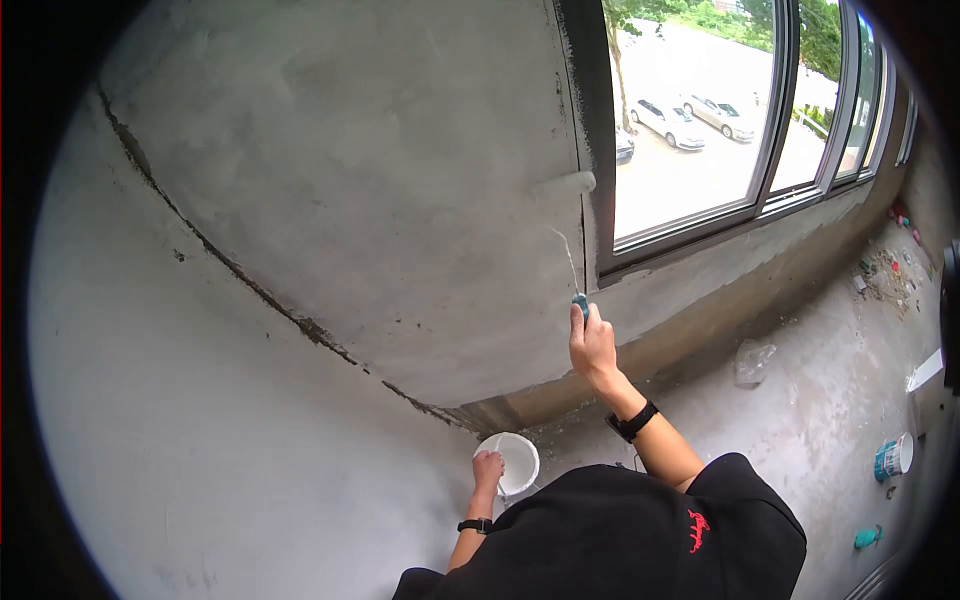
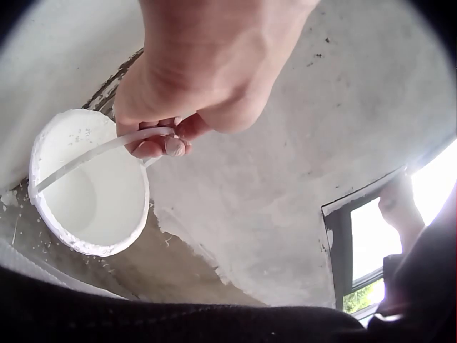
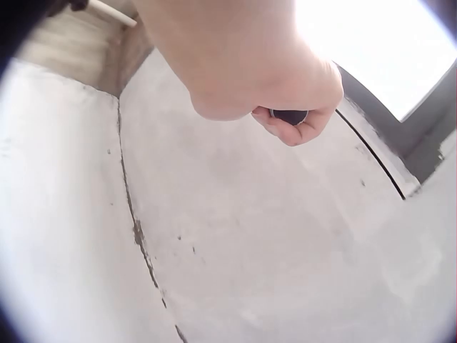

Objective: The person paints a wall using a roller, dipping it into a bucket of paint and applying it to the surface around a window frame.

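The right hand (image 1: 593, 345) grips the teal handle (image 1: 580, 306) of a paint roller. Its white roller sleeve (image 1: 573, 183) lies against the grey wall (image 1: 440, 200) beside the window frame. In the right wrist view, the fingers of the right hand (image 3: 250, 78) wrap round the dark handle end (image 3: 289, 116); the roller sleeve is hidden there. Low down, the left hand (image 1: 488, 470) holds a white bucket (image 1: 533, 462) by its handle. The left wrist view shows the left hand (image 2: 207, 78) with fingers curled round the white bail (image 2: 93, 153), and pale liquid inside the bucket (image 2: 146, 207).
A dark-framed window (image 1: 660, 262) is at the upper right, with parked cars outside. On the floor to the right are a clear plastic bag (image 1: 753, 362), debris (image 1: 888, 280), a tipped teal-and-white bucket (image 1: 888, 460) and a teal object (image 1: 866, 538). A dark crack runs where two wall surfaces meet.
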